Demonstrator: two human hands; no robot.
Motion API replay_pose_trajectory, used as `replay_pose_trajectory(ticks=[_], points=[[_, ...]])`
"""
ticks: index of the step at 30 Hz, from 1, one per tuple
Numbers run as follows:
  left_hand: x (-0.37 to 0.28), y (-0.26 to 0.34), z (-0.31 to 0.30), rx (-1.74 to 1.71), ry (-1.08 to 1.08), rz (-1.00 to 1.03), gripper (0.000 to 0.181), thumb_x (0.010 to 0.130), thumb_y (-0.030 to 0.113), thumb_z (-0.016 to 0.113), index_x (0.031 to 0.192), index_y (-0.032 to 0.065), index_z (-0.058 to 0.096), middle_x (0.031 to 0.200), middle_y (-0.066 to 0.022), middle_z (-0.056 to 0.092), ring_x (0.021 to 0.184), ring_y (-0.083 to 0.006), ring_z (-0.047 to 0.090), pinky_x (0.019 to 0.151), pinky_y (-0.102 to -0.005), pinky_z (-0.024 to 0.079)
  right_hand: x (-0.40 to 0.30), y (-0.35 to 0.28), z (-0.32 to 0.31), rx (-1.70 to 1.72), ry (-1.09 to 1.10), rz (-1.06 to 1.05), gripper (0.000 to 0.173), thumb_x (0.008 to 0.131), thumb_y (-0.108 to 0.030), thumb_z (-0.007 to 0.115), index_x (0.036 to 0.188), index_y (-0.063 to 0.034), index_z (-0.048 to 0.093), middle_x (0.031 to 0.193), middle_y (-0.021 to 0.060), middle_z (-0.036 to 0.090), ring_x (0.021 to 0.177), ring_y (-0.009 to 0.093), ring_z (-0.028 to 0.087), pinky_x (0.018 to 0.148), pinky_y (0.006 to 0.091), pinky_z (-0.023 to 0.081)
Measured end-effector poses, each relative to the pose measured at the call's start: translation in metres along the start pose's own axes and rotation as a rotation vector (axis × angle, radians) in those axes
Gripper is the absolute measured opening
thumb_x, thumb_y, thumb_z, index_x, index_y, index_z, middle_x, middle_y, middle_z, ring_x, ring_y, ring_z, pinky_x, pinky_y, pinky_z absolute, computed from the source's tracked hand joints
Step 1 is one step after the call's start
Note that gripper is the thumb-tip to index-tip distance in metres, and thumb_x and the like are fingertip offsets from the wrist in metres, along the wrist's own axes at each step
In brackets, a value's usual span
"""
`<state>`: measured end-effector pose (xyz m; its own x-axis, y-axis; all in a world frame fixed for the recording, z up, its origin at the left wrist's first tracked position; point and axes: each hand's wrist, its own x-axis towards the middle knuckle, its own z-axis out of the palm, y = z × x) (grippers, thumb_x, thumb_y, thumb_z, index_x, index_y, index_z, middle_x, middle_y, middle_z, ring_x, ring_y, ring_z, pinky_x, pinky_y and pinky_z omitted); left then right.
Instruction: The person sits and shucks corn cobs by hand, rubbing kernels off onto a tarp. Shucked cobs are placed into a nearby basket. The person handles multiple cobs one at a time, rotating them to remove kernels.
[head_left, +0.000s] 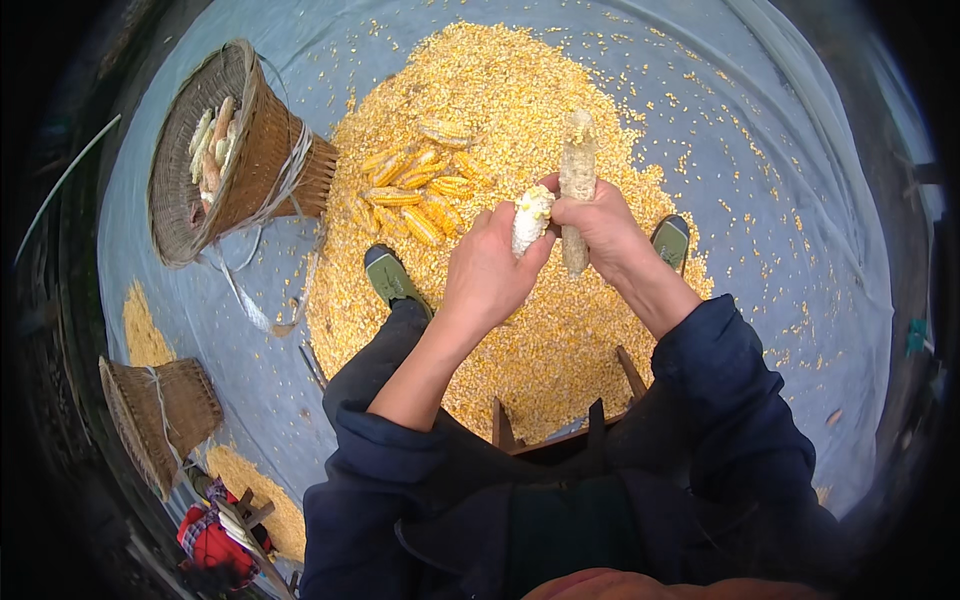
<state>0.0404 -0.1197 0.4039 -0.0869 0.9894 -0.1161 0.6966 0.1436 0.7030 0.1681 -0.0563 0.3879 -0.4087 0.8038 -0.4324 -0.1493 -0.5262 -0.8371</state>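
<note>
My left hand grips a short, whitish corn cob that has only a few pale kernels at its top end. Upright in my right hand is a longer, bare, greyish corn cob, its lower end showing beneath my fingers. The two cobs are side by side, close together, above a broad heap of loose yellow corn kernels. Beyond my left hand lies a cluster of corn ears still bearing kernels, resting on the heap. Some of my right fingers are hidden behind the cobs.
A tall wicker basket holding bare cobs tilts at the left, its white strap trailing on the blue sheet. A second basket stands lower left, near a person in red. My shoes flank the heap.
</note>
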Motion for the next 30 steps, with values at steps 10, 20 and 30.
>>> replay_pose_trajectory(ticks=[10,20,30], points=[[-0.001,0.004,-0.002,0.197,0.05,0.006,0.033,0.075,0.027,0.061,0.088,-0.0011,0.051,0.084,-0.0201,0.054,0.073,-0.0353,0.056,0.063,-0.0417,0.044,0.001,-0.003,-0.001,-0.062,-0.088,-0.019,0.029,0.068,-0.002,0.056,0.097,0.0015,0.053,0.081,0.0063,0.056,0.07,0.015,0.055,0.061,0.0258,0.046],[-0.001,-0.004,-0.003,0.165,0.041,-0.011,0.034,0.075,0.027,0.061,0.093,-0.001,0.051,0.084,-0.0189,0.055,0.069,-0.0354,0.056,0.062,-0.041,0.045,-0.001,-0.005,0.0,-0.014,-0.135,0.024,0.033,0.066,-0.001,0.054,0.099,-0.0001,0.053,0.083,0.0047,0.056,0.075,0.013,0.055,0.066,0.0266,0.045],[-0.001,0.002,-0.001,0.255,0.079,0.022,0.03,0.075,0.025,0.061,0.088,0.0014,0.047,0.081,-0.0183,0.051,0.074,-0.0353,0.055,0.061,-0.0426,0.045,-0.001,-0.004,0.003,-0.098,-0.041,-0.031,0.03,0.068,0.001,0.053,0.098,-0.0003,0.053,0.084,0.0053,0.057,0.073,0.013,0.056,0.067,0.0268,0.047]])
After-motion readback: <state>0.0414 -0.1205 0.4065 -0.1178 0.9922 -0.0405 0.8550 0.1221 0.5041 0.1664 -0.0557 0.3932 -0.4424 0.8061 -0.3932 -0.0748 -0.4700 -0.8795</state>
